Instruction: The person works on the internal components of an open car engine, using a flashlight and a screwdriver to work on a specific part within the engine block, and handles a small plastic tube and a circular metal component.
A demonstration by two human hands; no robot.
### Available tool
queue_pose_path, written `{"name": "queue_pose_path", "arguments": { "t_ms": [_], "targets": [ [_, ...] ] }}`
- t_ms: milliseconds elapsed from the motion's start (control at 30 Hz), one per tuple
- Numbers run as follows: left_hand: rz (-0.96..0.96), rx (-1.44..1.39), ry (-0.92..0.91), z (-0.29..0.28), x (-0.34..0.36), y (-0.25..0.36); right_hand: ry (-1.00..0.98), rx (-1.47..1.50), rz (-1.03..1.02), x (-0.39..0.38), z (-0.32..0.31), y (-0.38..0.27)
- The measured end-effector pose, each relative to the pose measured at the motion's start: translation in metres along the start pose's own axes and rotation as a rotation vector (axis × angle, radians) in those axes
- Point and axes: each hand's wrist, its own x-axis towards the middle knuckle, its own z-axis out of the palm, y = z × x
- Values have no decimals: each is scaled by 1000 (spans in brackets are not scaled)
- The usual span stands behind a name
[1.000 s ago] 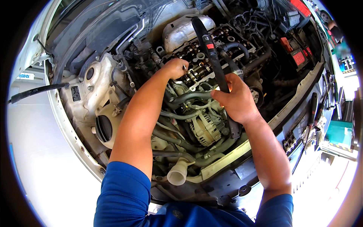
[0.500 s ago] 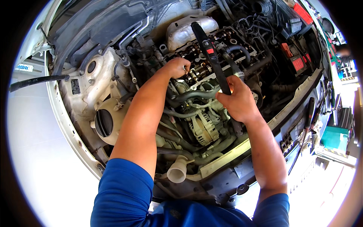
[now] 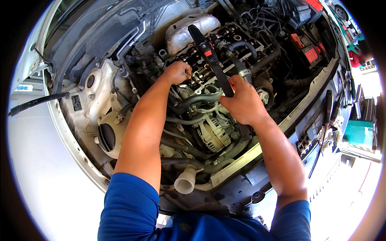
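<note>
My right hand (image 3: 244, 101) is closed round a long black work light (image 3: 211, 60) with a red button. The light slants over the engine, and a bright glow shows beside my fingers. Near the left end of the open cylinder head (image 3: 207, 74), my left hand (image 3: 179, 73) is closed in a pinch. Whatever lies between its fingertips is too small and hidden to name. Beside those fingertips are the shiny metal camshaft parts of the head. A silver heat shield (image 3: 191, 30) sits behind them.
Hoses and an alternator (image 3: 214, 134) lie below my hands. A white funnel-shaped filler neck (image 3: 185, 181) stands near the front edge. At the right are a battery (image 3: 309, 52) and a screwdriver (image 3: 328, 108) on the front panel. A reservoir with a black cap (image 3: 107, 137) is at left.
The view has shifted a little, so the engine bay sits slightly further left and up. Both hands keep nearly the same places over the engine, the right one still holding the work light.
</note>
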Motion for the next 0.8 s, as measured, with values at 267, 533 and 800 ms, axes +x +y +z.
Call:
{"name": "queue_pose_path", "arguments": {
  "t_ms": [267, 533, 800],
  "targets": [
    [43, 51, 26, -1, -2, -2, -4, -100, -42, 2, 4, 5],
    [-131, 35, -25, 0, 3, 4, 23, -196, 39, 16, 13, 15],
    [-147, -14, 29, 11, 8, -11, 1, -307, -31, 61, 30, 13]
  ]
}}
